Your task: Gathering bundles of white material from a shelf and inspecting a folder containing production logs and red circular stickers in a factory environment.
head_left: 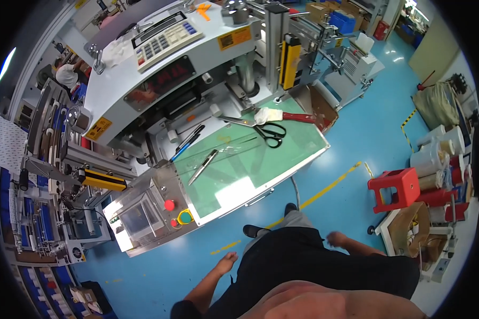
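My left hand (228,263) hangs beside my body, its fingers curled in, with nothing seen in it. On the other side, my right hand (336,240) hangs low with its fingers bent, small and slightly blurred, and no object shows in it. Neither touches the machine. In front is a machine table with a green mat (239,178). On the mat lie black-handled scissors (272,139), a silver utility knife (203,167), a blue pen (184,148) and a dark pen (190,136). A red-handled tool (299,117) lies next to a crumpled white cloth (267,115).
A control panel (159,207) with red and green buttons juts out at the table's left. A calculator (167,41) rests on the machine top. To my right stand a red stool (393,190) and a cardboard box (410,226). A person (67,74) sits far left.
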Motion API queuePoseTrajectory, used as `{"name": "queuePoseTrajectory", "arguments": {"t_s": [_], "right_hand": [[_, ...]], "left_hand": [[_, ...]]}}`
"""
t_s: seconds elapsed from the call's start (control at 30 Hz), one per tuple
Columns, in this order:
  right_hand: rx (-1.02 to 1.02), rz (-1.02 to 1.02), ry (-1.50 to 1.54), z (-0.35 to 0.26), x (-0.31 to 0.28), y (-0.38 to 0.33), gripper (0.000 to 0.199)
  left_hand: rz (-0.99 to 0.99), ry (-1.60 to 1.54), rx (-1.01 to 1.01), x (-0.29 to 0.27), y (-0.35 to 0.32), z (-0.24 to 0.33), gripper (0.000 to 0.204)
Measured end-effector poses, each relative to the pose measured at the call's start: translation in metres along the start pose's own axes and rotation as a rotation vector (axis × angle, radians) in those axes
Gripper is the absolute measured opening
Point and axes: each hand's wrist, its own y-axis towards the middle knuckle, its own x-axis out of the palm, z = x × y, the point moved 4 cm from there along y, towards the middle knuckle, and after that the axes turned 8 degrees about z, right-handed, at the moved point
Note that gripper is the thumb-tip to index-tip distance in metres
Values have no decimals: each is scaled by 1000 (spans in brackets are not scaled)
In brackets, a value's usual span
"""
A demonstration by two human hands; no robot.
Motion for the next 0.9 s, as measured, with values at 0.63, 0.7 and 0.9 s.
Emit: {"name": "queuePoseTrajectory", "arguments": {"t_s": [0.63, 0.7, 0.9], "right_hand": [[-392, 225, -27, 5, -103, 65, 18], [-477, 229, 79, 4, -118, 60, 17], [-350, 470, 409, -3, -160, 70, 19]], "left_hand": [[141, 639, 157, 128, 28, 162, 39], [15, 466, 227, 138, 3, 178, 41], [-573, 86, 593, 142, -96, 300, 39]]}}
